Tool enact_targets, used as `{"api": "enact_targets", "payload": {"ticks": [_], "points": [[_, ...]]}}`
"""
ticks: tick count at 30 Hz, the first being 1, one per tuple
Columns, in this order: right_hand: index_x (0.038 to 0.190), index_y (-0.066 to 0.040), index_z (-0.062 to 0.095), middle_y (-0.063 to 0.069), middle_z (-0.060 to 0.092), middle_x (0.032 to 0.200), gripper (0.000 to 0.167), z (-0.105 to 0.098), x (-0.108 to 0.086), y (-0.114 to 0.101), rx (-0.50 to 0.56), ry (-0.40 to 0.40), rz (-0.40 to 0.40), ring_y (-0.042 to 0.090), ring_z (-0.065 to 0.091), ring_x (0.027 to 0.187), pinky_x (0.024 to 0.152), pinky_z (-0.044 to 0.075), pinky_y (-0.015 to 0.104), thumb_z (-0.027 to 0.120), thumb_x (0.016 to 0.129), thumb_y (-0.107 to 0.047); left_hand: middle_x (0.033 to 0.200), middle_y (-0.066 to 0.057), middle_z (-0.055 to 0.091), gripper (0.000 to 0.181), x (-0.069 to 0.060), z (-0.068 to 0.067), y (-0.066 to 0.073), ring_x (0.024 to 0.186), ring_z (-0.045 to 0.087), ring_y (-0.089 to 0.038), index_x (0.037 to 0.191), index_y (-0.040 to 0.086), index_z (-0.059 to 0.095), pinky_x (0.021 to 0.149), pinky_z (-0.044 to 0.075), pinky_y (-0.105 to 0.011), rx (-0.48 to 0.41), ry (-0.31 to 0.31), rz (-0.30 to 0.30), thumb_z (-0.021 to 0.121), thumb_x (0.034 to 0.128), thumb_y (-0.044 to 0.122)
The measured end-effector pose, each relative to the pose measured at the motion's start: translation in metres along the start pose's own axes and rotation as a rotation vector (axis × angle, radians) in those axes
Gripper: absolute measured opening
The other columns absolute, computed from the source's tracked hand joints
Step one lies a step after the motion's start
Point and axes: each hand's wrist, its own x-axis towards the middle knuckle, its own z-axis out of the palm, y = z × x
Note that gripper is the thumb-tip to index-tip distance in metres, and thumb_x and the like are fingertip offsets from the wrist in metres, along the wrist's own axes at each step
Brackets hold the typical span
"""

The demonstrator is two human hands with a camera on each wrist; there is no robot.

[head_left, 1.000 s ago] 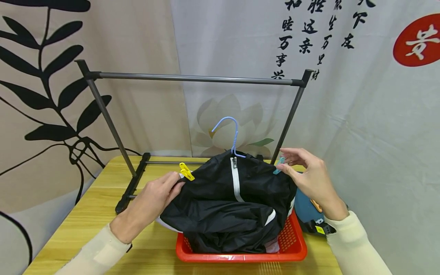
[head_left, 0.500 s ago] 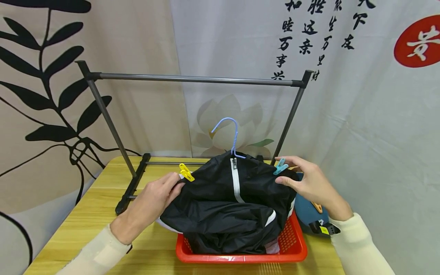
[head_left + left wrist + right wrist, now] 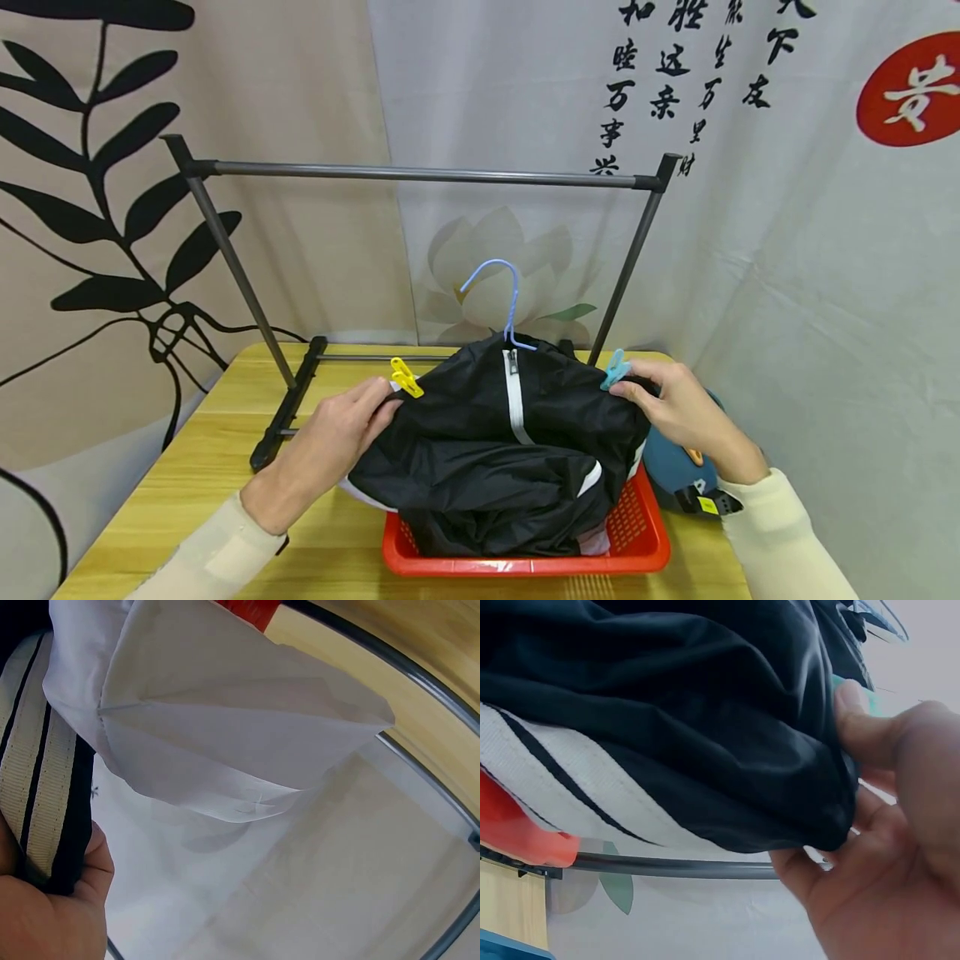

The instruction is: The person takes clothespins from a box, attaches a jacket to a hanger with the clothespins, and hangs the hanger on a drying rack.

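Note:
A black jacket (image 3: 465,467) with a white zip hangs on a blue hanger (image 3: 513,304), its lower part over a red basket (image 3: 525,567). A yellow clip (image 3: 407,377) sits at its left shoulder, a teal clip (image 3: 615,370) at its right one. My left hand (image 3: 330,442) pinches the fabric just below the yellow clip; in the left wrist view that hand (image 3: 60,907) grips a striped edge. My right hand (image 3: 686,408) pinches the right shoulder beside the teal clip; in the right wrist view thumb and fingers of that hand (image 3: 885,825) hold the black cloth (image 3: 727,735).
Behind the jacket stands a grey metal rack (image 3: 420,173) on the wooden table (image 3: 337,550). A blue object (image 3: 675,467) with a black strap lies right of the basket. A printed cloth (image 3: 810,250) hangs at the back.
My right hand has let the teal clip's handles go and moved slightly down and right, closing on the fabric beside it. The clip now stands upright. My left hand has stayed in place.

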Motion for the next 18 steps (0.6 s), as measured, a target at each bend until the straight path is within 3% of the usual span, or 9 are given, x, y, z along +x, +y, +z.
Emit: {"api": "enact_targets", "payload": {"ticks": [6,8,13,16,18], "points": [[0.099,-0.020,0.079,-0.008,0.066,0.086,0.033,0.004,-0.003,-0.001,0.027,0.053,-0.037,0.002,0.056,0.080,0.077,0.047,0.017,0.079,0.101,0.013,0.087,0.004,0.046,0.040,0.000,0.001,0.000,0.072,0.048,-0.005,0.109,0.008,0.061,0.065,0.045,-0.015,0.016,0.004,-0.012,0.045,0.1248,0.041],[0.097,-0.019,0.076,-0.008,0.058,0.080,0.033,0.007,-0.004,-0.003,0.014,0.090,-0.036,0.001,0.050,0.075,0.073,0.044,0.018,0.078,0.101,0.013,0.086,0.004,0.045,0.035,-0.001,0.002,0.000,0.071,0.047,-0.005,0.108,0.008,0.060,0.064,0.044,-0.016,0.018,0.004,-0.026,0.050,0.1245,0.038],[0.095,-0.016,0.077,-0.006,0.064,0.080,0.031,0.014,-0.007,-0.007,-0.039,0.193,-0.017,0.002,0.050,0.073,0.074,0.046,0.015,0.078,0.100,0.014,0.083,0.005,0.046,0.021,-0.001,0.002,0.001,0.067,0.044,-0.006,0.108,0.009,0.059,0.061,0.041,-0.018,0.026,0.009,-0.084,0.075,0.1160,0.021],[0.096,-0.014,0.079,-0.003,0.072,0.085,0.030,0.017,-0.010,-0.008,-0.068,0.241,-0.008,0.003,0.054,0.074,0.077,0.047,0.012,0.079,0.099,0.016,0.086,0.002,0.059,0.023,-0.002,0.002,0.000,0.067,0.053,-0.008,0.111,0.008,0.063,0.060,0.049,-0.023,0.025,0.027,-0.130,0.085,0.1063,0.011],[0.096,-0.013,0.080,-0.002,0.074,0.086,0.029,0.019,-0.012,-0.008,-0.082,0.265,-0.003,0.003,0.054,0.074,0.077,0.047,0.011,0.079,0.098,0.017,0.095,-0.001,0.070,0.024,-0.002,0.000,0.000,0.073,0.067,-0.013,0.117,0.008,0.067,0.065,0.060,-0.031,0.015,0.042,-0.166,0.087,0.1040,0.009]]}}
